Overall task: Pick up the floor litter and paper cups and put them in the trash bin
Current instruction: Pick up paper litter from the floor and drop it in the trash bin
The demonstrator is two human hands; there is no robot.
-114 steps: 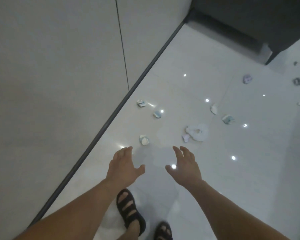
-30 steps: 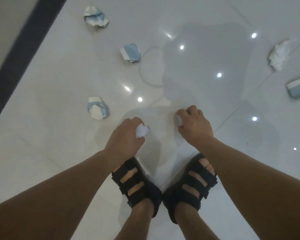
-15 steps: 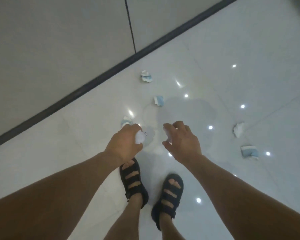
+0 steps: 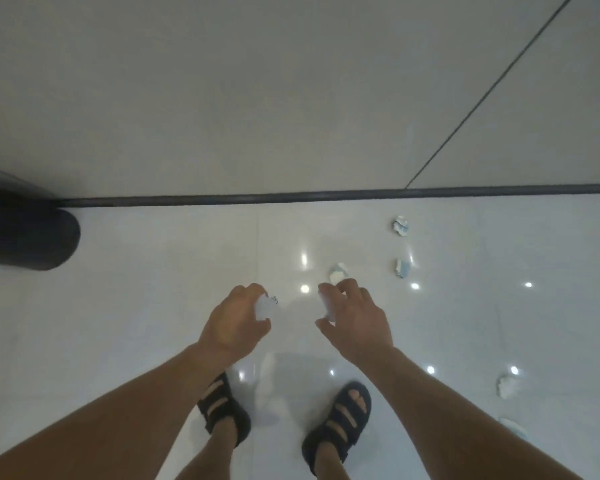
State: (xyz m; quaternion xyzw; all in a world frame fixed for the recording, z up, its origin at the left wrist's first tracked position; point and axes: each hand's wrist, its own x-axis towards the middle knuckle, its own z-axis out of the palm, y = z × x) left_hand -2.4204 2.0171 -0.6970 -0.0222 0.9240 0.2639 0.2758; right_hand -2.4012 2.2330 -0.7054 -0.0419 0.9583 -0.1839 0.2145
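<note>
The left hand (image 4: 236,322) gripped a paper wad (image 4: 266,306); the right hand (image 4: 357,322) curled round a white scrap (image 4: 326,308). Carrying step, I judged: both loads needed moving to the trash bin (image 4: 28,239), well left of the left hand.

Arms out — left hand (image 4: 238,322), right hand (image 4: 357,322) each grip crumpled paper (image 4: 265,307).
</note>
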